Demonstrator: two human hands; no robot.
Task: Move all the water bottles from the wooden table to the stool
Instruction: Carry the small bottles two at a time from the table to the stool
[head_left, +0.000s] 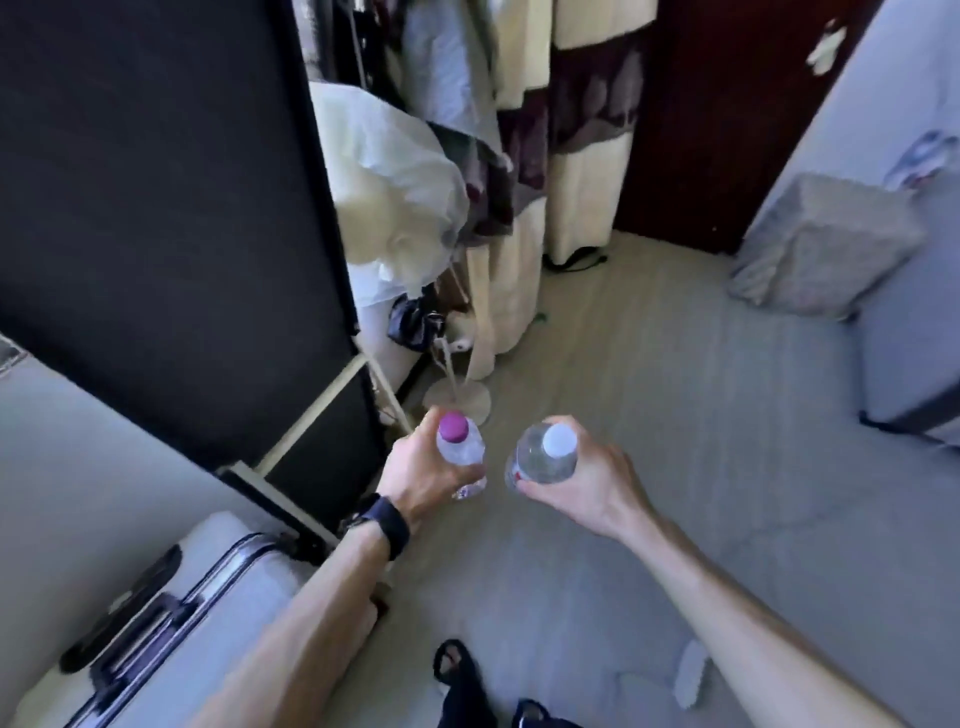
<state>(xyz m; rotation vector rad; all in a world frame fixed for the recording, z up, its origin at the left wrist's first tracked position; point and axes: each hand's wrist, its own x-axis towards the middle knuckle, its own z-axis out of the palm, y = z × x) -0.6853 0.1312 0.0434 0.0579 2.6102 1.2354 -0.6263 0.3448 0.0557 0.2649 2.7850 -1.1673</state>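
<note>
Your left hand has its fingers curled around the body of the purple-capped bottle, just to the right of the white suitcase. Your right hand grips the white-capped bottle in the same way, a little farther from the suitcase. Both bottles are in the air above the floor, caps up. I think you hold them by the body, one in each hand, so they do not slip while carried. Neither the wooden table nor the stool is in view.
</note>
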